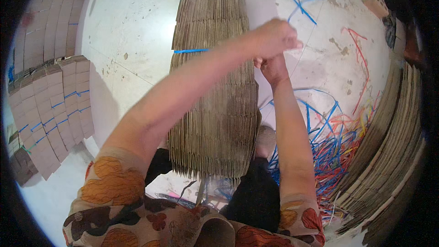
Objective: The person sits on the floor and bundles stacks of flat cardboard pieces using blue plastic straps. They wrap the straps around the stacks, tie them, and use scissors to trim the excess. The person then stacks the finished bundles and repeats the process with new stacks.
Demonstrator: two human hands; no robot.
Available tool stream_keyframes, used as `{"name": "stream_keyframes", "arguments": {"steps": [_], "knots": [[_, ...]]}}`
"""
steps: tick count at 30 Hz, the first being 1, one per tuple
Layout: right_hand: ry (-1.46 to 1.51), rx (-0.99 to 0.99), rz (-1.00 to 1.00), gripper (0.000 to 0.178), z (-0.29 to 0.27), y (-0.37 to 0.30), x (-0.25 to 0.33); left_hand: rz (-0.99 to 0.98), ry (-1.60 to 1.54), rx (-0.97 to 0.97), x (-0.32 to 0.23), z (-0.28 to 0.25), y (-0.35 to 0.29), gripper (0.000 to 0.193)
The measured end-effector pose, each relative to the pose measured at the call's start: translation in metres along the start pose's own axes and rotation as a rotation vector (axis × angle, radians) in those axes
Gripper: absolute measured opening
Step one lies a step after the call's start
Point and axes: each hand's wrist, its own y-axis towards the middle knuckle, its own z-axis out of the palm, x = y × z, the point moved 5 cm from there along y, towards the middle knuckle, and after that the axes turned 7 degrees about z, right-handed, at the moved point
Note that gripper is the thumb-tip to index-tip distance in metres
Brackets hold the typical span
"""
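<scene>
A tall stack of folded brown cardboard (210, 91) stretches away from me between my legs, its many thin layers on edge. A blue strap (191, 51) crosses the stack and passes out of sight under my left forearm. My left hand (274, 36), reaching across to the stack's right side, is closed and slightly blurred. Just below it, my right hand (274, 68) is closed too, its fingertips by the stack's right edge. A blue strap end (305, 4) rises from behind my left hand, beyond the knuckles. What lies inside either hand is hidden.
Tied cardboard bundles (50, 110) stand at the left, with more cardboard (50, 27) behind them. At the right lies a tangled heap of blue, red and yellow straps (329, 155). Beside it leans a long row of cardboard sheets (384, 155). A red strap (363, 64) trails across the floor.
</scene>
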Motion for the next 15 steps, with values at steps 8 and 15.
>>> {"name": "stream_keyframes", "arguments": {"steps": [8,15], "knots": [[0.108,-0.251,0.019,0.013,0.003,-0.019,0.012,-0.176,0.072,0.365,-0.023,0.024,0.039,0.024],[0.301,-0.089,0.188,0.013,0.007,-0.012,0.007,-0.056,-0.254,-0.529,-0.016,-0.072,-0.039,0.033]]}}
